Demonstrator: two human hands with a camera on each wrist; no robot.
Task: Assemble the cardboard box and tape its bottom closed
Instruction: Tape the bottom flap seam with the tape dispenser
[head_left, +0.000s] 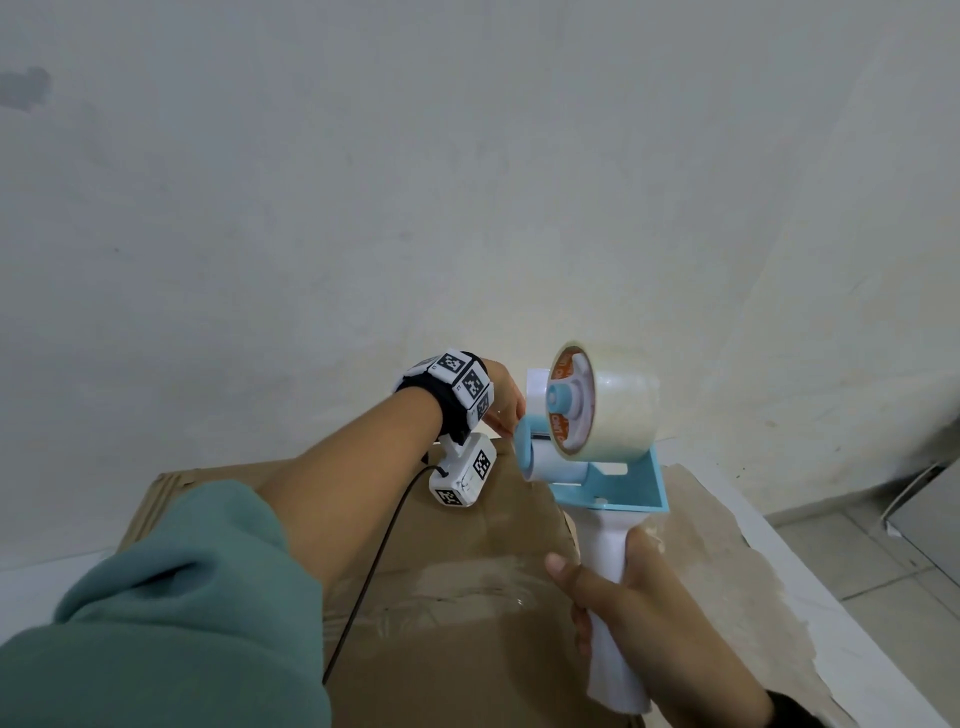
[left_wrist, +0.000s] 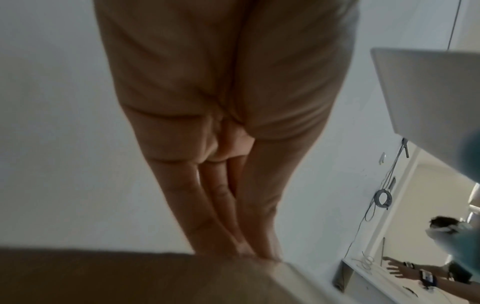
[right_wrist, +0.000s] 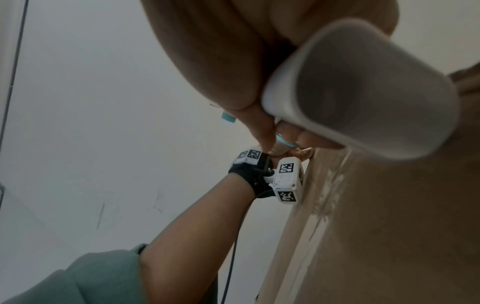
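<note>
The box (head_left: 447, 582) lies under my arms, flaps closed, old shiny tape across its middle; taping is the step in hand, I judge; my right hand (head_left: 649, 618) wraps the tape gun (head_left: 597, 447) handle; my left hand (head_left: 501, 400), fingers straight and together, touches the far edge; next, lay tape there.

White tabletop (head_left: 810, 582) runs along the wall. The cardboard box (head_left: 457, 561) sits on it, filling the middle down to 6 o'clock, taped face up. Brown paper (head_left: 727, 545) lies flat beside the box at 4 o'clock.
</note>
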